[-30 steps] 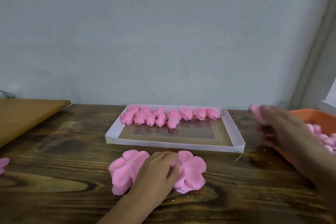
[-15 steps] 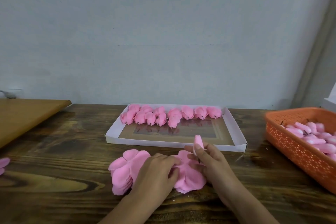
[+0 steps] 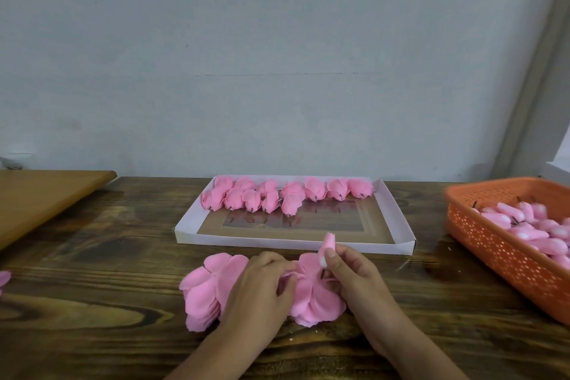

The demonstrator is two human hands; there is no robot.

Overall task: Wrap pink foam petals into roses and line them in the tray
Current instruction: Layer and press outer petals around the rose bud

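A pink bud [image 3: 327, 246] is pinched by the right hand [image 3: 351, 274]; the flat petals [image 3: 212, 287] are pressed and gripped by the left hand's [image 3: 262, 284] curled fingers, near the tray [image 3: 401, 225].

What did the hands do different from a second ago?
The right hand came back from the orange basket with a pink bud pinched in its fingers, and now holds it over the petal pile. The left hand stayed on the pile, now pinching a petal. The roses in the tray stayed put.
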